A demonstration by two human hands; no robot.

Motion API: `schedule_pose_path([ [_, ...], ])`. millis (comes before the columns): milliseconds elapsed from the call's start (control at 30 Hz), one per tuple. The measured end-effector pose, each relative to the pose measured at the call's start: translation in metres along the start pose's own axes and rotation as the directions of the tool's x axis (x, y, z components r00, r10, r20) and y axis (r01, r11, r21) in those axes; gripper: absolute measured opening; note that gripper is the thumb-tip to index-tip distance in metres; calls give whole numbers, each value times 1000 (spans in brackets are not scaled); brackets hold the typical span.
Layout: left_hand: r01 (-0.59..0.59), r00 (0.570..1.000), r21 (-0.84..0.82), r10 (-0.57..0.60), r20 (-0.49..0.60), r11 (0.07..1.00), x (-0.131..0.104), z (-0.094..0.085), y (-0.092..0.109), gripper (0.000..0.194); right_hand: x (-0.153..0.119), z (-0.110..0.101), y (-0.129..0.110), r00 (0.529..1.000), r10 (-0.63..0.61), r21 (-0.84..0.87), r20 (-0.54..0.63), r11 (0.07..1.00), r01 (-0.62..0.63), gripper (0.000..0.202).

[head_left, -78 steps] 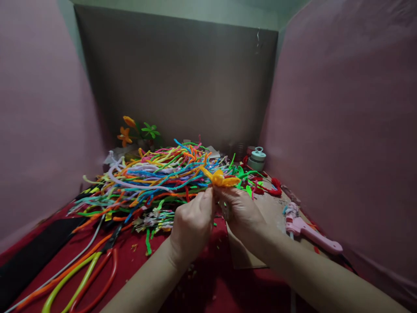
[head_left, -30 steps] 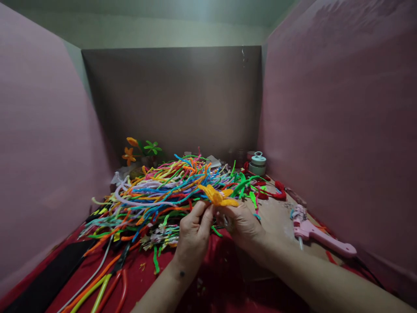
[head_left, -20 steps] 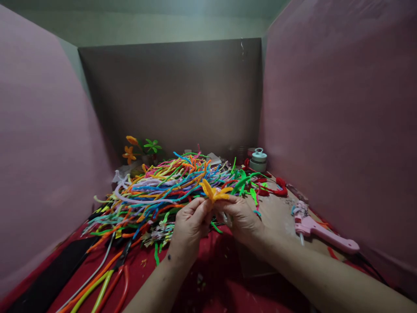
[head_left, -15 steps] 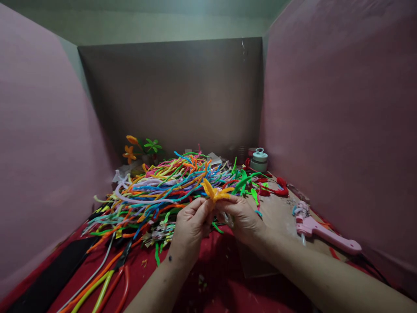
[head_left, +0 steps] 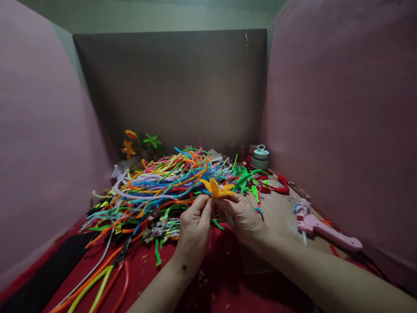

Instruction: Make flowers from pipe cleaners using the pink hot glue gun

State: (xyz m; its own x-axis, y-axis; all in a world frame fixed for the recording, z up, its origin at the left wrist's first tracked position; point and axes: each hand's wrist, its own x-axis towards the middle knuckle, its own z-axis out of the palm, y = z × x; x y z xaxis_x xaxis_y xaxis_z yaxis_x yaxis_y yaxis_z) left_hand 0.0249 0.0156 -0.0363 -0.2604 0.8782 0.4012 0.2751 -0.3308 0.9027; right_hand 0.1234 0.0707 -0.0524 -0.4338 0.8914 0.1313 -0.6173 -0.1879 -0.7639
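Note:
An orange-yellow pipe-cleaner flower (head_left: 216, 188) with several pointed petals is held up in front of me. My left hand (head_left: 196, 218) pinches its base between thumb and fingers. From the other side my right hand (head_left: 241, 216) grips the flower's underside, its fingertips close against those of the left. What the fingers cover below the petals is hidden. Right behind the flower lies a big heap of colourful pipe cleaners (head_left: 163, 184), with green leaf-shaped pieces (head_left: 245, 177) to its right.
A pink glue gun (head_left: 329, 232) lies at the right on a brown board (head_left: 276, 213). Pliers with red handles (head_left: 122, 278) rest at the lower left. Behind the heap stand a pale green jar (head_left: 259, 157) and orange flowers (head_left: 128, 149). Pink panels (head_left: 339, 108) flank both sides.
The flower has turned and its petals now spread wider and flatter. Both hands keep their pinch on it. The left wrist has shifted slightly right, and the view has moved a little.

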Motion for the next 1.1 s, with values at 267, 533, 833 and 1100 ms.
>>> schedule_pose_path([
  [267, -48, 999, 58, 47, 24, 997, -2, -1, 0, 19, -2, -2, 8, 990, -134, -6, 35, 991, 134, 15],
  [533, 170, 985, -246, -164, 46, 954, 1, -5, 7, 33, -6, 5, -5, 985, -156, -143, 78, 976, 166, 13],
  [833, 396, 918, -556, -287, 275, 731, 3, -7, 5, 24, -2, 0, -8, 986, -17, -108, 168, 993, 36, 18],
  [1100, 552, 826, -582, -298, 478, 597, 3, -10, 3, 23, -4, 2, -9, 965, 120, 19, 234, 992, -128, 22],
])
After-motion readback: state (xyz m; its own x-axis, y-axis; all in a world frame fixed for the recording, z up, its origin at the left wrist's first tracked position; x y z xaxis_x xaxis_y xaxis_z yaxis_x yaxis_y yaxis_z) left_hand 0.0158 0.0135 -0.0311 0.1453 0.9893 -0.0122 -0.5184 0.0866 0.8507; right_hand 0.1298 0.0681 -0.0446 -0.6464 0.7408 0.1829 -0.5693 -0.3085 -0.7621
